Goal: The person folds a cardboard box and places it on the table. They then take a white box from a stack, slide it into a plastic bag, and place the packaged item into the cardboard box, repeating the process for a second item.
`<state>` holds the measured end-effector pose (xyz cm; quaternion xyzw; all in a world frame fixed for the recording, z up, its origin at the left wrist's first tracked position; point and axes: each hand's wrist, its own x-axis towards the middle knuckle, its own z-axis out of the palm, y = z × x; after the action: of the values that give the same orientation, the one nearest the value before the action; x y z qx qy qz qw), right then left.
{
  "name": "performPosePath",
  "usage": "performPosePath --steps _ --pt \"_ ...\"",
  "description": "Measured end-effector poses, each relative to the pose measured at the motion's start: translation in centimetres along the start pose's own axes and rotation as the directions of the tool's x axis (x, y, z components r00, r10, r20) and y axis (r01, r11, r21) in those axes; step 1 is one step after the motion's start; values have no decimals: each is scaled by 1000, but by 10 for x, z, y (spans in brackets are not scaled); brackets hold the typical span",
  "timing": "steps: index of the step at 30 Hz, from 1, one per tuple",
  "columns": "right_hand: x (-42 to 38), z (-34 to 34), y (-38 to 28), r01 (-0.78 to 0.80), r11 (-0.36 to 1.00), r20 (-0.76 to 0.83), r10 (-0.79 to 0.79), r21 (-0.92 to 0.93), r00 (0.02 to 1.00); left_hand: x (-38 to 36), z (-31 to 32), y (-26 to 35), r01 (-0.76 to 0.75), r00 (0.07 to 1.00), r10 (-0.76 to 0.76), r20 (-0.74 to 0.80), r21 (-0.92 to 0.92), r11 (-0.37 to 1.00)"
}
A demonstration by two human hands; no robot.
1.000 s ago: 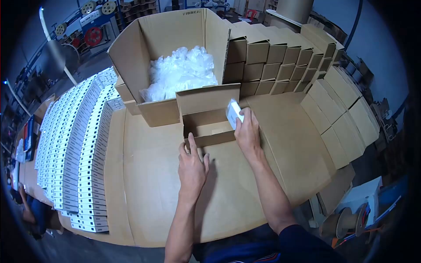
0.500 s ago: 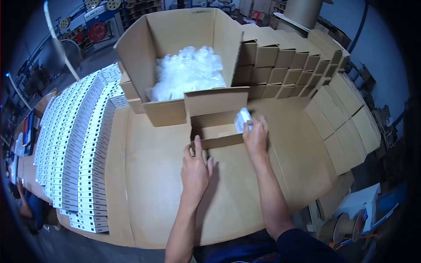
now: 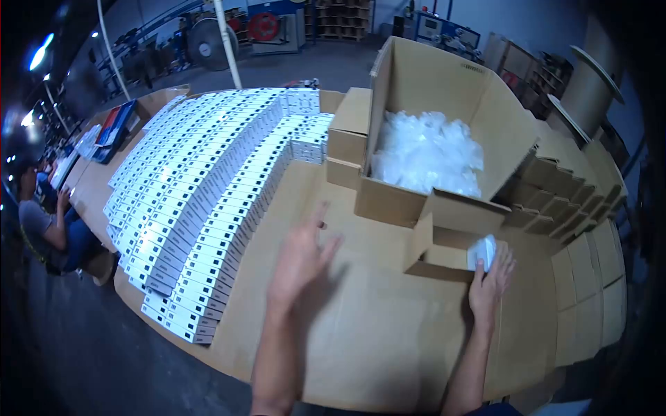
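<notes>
A small open carton stands on the cardboard-covered table with its rear flap raised. In its right end sits a small clear plastic packet, which looks like an air pillow. My right hand lies along the carton's right end, fingers stretched out, thumb right by the packet. My left hand, smeared by motion, is over the table left of the carton, index finger and thumb apart and nothing in it. Nearest to it on the left are long rows of white boxes with small black squares.
Behind the carton stands a large cardboard box holding a heap of clear plastic packets. Folded brown cartons are stacked at the right. Another person sits at the far left, near a blue tray.
My view has swung left. My left hand has left the carton's front wall and moved towards the white boxes. My right hand's fingers have straightened beside the packet in the carton.
</notes>
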<state>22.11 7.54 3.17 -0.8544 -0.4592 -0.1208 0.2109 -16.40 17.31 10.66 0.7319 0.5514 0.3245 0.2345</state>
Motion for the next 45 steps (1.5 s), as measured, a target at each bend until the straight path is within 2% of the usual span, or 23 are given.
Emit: performPosePath --steps 1,4,7,9,10,11,13,16,19,20,23,24,27,30,33,34,35,37,40,41,43,44,45 --pt "5 -4 -11 34 997 -59 -30 75 998 15 -14 -12 32 997 -27 -68 75 997" --pt "13 -35 -72 193 939 -261 -118 285 958 84 -31 -62 -15 988 45 -146 199 980" --pt "20 -62 -150 517 701 -248 -457 491 854 159 -36 -85 -82 958 152 -242 276 958" --pt "19 -69 -213 666 478 -246 -675 573 696 207 -24 -96 -127 931 217 -293 296 947" --pt "20 -62 -240 648 415 -202 -722 639 661 232 -18 -101 -157 915 252 -316 295 942" --pt "21 -51 -262 618 352 -160 -769 703 619 255 -11 -106 -224 858 361 -367 366 903" --pt "32 -20 -303 675 335 -169 -808 657 565 299 -5 -118 -268 843 416 -341 404 874" --pt "58 18 -352 833 486 -195 -819 264 539 342 -6 -128 -292 799 482 -361 468 834" --pt "72 47 -371 738 663 -22 -742 124 670 368 -1 -139 -225 833 455 -314 559 798" --pt "73 60 -372 738 672 -29 -738 56 674 370 2 -137 -144 899 364 -245 618 773" --pt "78 61 -372 731 674 -49 -731 106 681 367 6 -143 -154 904 387 -183 704 693" --pt "81 48 -374 723 679 -19 -727 129 687 365 9 -146 -156 830 486 -273 723 673" --pt "84 49 -376 723 681 5 -728 116 685 367 8 -149 -256 723 610 -323 696 671" --pt "87 45 -379 718 683 39 -728 130 685 363 6 -153 -202 673 663 -327 781 591" --pt "85 42 -379 721 683 56 -729 116 682 345 5 -153 -248 684 625 -376 686 684" --pt "84 43 -378 720 686 55 -727 110 684 331 3 -144 -214 686 563 -462 611 762" --pt "86 53 -379 708 703 22 -711 64 703 314 1 -134 -256 657 530 -537 502 826" --pt "90 48 -383 707 705 84 -710 65 700 277 -6 -116 -339 611 425 -668 264 903" --pt "89 23 -384 650 729 196 -684 214 703 222 -17 -85 -384 594 337 -730 110 917" --pt "90 7 -384 632 742 334 -667 223 666 205 -23 -76 -399 590 312 -745 67 915" --pt "86 36 -372 608 676 149 -711 418 688 163 -32 -48 -379 557 320 -766 108 919" --pt "77 39 -361 674 592 -50 -734 441 677 145 -33 -38 -380 571 302 -763 81 922" --pt "71 22 -352 525 505 -24 -704 686 709 125 -31 -31 -376 588 279 -759 49 925"
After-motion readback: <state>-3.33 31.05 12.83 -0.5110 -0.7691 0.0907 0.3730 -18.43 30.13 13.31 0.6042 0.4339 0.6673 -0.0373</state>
